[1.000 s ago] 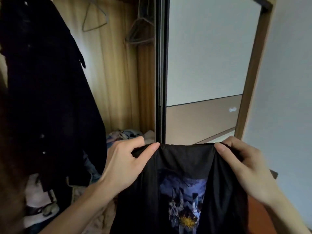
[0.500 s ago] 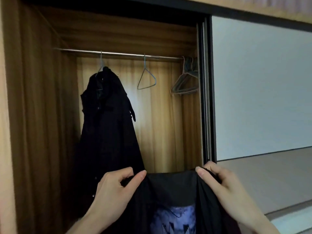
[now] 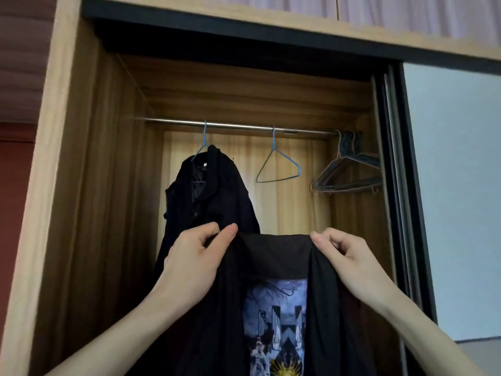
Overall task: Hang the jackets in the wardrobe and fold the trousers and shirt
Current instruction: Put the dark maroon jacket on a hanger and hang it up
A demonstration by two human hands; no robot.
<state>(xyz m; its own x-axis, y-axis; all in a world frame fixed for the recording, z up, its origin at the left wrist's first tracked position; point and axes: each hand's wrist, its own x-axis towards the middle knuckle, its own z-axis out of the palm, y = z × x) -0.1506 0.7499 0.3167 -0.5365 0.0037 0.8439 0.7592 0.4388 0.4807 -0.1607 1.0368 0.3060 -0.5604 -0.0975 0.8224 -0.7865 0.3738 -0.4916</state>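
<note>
Your held black garment (image 3: 273, 259) runs off bottom edge; type unclear. It hides hung jacket (image 3: 214, 196) lower half. Your fingertips buried in folds. Grey hangers (image 3: 349, 175) partly behind sliding door (image 3: 450, 185).

Open gap on the rail (image 3: 238, 127) between hung jacket and hanger bundle

Seen from the raised black garment (image 3: 273, 256), the dark jacket (image 3: 214, 202) on its blue hanger fills the wardrobe at 11 o'clock, blocking the left part. At 12 o'clock a lone empty blue hanger (image 3: 279, 166) hangs with bare back panel on either side of it, so the way up is free there. A bunch of grey hangers (image 3: 349, 172) crowds 1 o'clock against the sliding door (image 3: 455, 185), which closes off everything to the right.
</note>
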